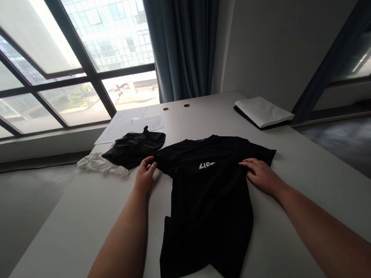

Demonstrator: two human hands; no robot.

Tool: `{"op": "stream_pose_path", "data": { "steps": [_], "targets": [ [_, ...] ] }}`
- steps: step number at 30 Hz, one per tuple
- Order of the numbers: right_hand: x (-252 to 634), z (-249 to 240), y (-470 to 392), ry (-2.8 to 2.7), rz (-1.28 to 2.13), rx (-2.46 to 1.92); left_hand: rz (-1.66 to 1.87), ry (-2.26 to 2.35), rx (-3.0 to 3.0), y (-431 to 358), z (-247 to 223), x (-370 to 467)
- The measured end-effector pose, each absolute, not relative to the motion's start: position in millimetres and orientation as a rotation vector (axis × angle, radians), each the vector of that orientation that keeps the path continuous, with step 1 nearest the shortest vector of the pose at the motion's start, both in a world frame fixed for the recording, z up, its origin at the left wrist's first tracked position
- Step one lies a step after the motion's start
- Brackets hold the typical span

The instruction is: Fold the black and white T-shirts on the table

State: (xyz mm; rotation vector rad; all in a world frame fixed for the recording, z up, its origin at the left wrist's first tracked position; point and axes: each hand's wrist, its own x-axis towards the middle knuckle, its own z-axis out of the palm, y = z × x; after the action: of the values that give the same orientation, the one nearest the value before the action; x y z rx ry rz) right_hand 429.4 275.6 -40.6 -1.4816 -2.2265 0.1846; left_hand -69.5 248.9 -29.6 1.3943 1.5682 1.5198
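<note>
A black T-shirt (209,196) with small white lettering lies spread on the white table (321,182), collar away from me. My left hand (145,176) rests at the shirt's left sleeve, fingers touching its edge. My right hand (261,174) lies flat on the right sleeve area, fingers apart. Neither hand has the cloth gripped as far as I can see.
A crumpled black garment (133,148) and a white cloth (99,164) lie at the left. Paper sheets (133,123) lie further back. A folded white and black stack (262,112) sits at the back right. Windows and a blue curtain stand behind the table.
</note>
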Motion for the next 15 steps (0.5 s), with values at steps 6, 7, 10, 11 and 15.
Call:
{"op": "stream_pose_path", "data": {
  "steps": [6, 7, 10, 11, 15],
  "targets": [
    [428.9, -40.1, 275.0, -2.224, 0.196, -1.484, 1.574, 1.545, 1.559, 251.2, -33.1, -66.7],
    [428.9, -40.0, 275.1, -2.225, 0.201, -1.482, 1.573, 1.556, 1.593, 250.8, -32.2, -65.5],
    [429.0, -39.7, 275.4, -2.220, 0.205, -1.480, 1.443, 1.790, 1.732, 247.6, -26.5, -61.6],
    [429.2, -39.6, 275.7, -2.219, 0.203, -1.482, 1.383, 1.893, 1.773, 246.2, -23.9, -60.4],
    [429.4, -39.2, 276.3, -2.231, 0.193, -1.485, 1.146, 2.189, 1.793, 241.6, -14.9, -56.9]
  ]
}}
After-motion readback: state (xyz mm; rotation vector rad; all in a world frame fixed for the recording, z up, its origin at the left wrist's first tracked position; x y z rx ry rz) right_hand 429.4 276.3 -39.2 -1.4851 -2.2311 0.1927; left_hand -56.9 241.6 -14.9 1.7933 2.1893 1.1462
